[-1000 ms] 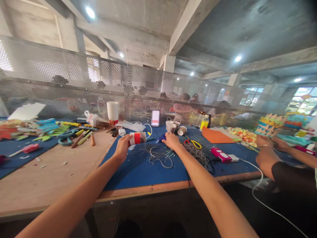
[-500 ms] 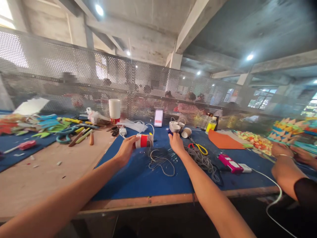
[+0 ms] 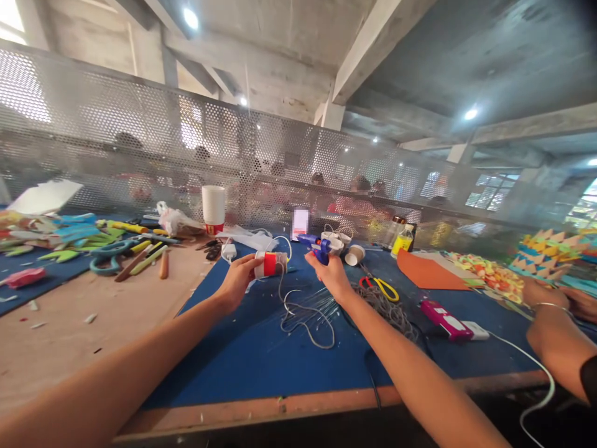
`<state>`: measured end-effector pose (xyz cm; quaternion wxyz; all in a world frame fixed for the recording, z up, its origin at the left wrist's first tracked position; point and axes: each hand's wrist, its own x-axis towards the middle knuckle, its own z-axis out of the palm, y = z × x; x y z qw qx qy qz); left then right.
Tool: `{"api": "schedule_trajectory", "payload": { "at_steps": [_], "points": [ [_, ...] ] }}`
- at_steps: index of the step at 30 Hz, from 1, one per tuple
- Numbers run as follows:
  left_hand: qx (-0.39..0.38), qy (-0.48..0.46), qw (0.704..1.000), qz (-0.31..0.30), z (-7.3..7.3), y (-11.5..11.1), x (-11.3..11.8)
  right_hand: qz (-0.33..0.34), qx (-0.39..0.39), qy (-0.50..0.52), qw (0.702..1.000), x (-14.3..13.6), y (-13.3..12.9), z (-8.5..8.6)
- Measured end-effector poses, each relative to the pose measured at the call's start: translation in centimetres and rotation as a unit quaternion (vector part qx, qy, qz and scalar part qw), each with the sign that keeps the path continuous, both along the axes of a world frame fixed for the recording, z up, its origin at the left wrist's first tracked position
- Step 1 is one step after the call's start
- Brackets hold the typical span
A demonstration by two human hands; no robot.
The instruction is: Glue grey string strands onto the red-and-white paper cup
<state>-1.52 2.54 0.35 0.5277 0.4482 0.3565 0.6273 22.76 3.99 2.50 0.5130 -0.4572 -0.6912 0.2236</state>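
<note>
Paper cup in the left hand, glue gun in the right hand, apart from each other.
The left hand (image 3: 237, 280) is closed around the paper cup (image 3: 269, 264), held sideways above the blue mat (image 3: 261, 354); the right hand (image 3: 332, 277) is clamped on the blue glue gun (image 3: 318, 246). The cup has its red band, and grey cord seems attached near its end, I judge; much cord lies loose, in a heap (image 3: 389, 312). Fingers hide one end of the cup. The trigger is hard to make out, and I cannot tell if any glue is on the cup.
</note>
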Motion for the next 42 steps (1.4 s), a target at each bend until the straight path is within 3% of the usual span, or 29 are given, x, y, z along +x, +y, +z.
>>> {"api": "schedule_trajectory", "payload": {
  "at_steps": [11,22,42],
  "points": [
    [0.025,0.011,1.0,0.012,0.2,0.3,-0.8,0.085,0.069,-0.095,0.989,-1.4,-3.2,-1.1],
    [0.034,0.026,0.998,0.05,0.2,0.5,-1.1,0.071,0.115,-0.152,0.979,-1.6,-3.6,-1.3],
    [0.048,0.047,0.997,0.041,-0.1,0.6,-1.3,0.04,0.105,-0.198,0.974,-1.4,-3.5,-1.1]
  ]
}}
